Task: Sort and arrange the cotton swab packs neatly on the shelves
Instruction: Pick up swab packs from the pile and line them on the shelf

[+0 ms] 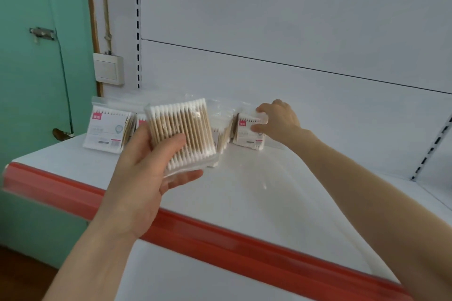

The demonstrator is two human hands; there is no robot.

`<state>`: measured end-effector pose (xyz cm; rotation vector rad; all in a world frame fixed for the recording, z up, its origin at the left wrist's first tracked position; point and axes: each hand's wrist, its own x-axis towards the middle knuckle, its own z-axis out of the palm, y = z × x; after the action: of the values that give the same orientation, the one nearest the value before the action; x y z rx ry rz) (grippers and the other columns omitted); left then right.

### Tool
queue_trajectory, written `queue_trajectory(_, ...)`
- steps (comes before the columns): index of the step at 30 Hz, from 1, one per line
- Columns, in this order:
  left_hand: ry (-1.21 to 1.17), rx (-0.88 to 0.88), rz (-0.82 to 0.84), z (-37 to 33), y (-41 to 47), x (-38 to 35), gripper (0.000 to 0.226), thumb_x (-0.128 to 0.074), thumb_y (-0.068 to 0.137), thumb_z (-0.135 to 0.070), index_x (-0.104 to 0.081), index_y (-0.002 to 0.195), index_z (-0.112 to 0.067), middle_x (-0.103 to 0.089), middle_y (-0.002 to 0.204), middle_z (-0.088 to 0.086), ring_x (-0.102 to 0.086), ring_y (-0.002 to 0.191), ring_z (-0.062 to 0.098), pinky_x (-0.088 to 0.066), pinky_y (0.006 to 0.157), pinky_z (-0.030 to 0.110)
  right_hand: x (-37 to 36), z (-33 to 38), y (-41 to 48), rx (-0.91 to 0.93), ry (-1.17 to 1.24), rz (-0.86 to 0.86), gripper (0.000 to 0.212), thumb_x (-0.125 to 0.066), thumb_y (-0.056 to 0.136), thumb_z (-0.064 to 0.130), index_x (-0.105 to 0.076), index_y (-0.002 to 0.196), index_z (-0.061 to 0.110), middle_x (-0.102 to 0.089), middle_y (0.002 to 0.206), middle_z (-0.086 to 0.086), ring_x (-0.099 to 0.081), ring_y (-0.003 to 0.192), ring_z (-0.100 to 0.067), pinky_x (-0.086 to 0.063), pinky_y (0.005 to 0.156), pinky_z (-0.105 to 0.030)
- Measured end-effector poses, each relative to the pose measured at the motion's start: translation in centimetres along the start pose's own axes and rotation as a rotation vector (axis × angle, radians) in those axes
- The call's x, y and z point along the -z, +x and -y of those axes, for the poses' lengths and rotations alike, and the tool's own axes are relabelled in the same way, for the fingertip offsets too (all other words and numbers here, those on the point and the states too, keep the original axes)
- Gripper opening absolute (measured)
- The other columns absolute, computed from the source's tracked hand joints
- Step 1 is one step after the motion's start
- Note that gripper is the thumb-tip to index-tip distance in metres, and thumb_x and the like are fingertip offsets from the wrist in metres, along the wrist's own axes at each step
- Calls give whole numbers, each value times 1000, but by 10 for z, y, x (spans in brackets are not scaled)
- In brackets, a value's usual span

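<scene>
At mid-frame the left hand [156, 161] grips one raised pack [182, 133] of cotton swabs above the white shelf [244, 190], thumb across its face. Right of centre, the right hand [276, 117] pinches a second pack [248, 131] standing on the shelf near the back panel. Three more stand in that row: a leftmost pack [107, 127], a half-hidden pack [140, 121] and a rear pack [221, 133], both partly behind the raised one. One red strip [195, 232] edges the shelf.

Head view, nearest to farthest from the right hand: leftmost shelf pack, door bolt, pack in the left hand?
1. Pack in the left hand, mid-frame.
2. Leftmost shelf pack, row's left end.
3. Door bolt, green door, far left.
Right hand grips the rightmost shelf pack.
</scene>
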<state>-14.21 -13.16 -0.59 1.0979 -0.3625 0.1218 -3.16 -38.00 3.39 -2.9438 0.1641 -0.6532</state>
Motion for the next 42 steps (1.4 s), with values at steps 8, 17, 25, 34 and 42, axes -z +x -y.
queue_trajectory(8,181,-157,-3,15,13,-19,24,-64,81,-8,-60,96,-27,-69,93,1,-68,86,12,-54,63,18,62,19,-44,-55,809,-177,19,-58,90,29,-62,89,11,-67,82,-5,-64,64,-12,-49,62,-24)
queue_trajectory(17,359,-315,55,24,9,-56,40,-80,62,-51,-61,94,-35,-56,118,-12,-50,116,-3,-39,87,3,92,37,-95,-54,945,251,11,-65,85,16,-66,94,11,-64,82,-5,-62,61,-7,-51,57,-16)
queue_trajectory(25,383,-252,58,23,15,-47,19,-67,82,-7,-60,85,-24,-66,84,-9,-68,80,14,-57,72,30,89,17,-109,96,841,328,16,-66,80,4,-65,89,18,-68,84,4,-64,78,-8,-52,74,-23)
queue_trajectory(34,1229,-387,339,36,-8,-32,35,-50,90,-47,-67,106,-20,-66,111,-8,-59,104,12,-42,90,25,56,-23,-69,-339,942,-13,14,-69,80,7,-58,81,-1,-62,81,-13,-60,64,-16,-56,60,-19)
queue_trajectory(42,1342,-284,389,45,-11,-27,29,-43,91,-46,-65,97,-28,-63,104,-13,-53,98,6,-41,81,24,-16,3,-44,-297,613,39,25,-70,80,11,-48,68,12,-62,88,-12,-57,77,-23,-49,63,-29)
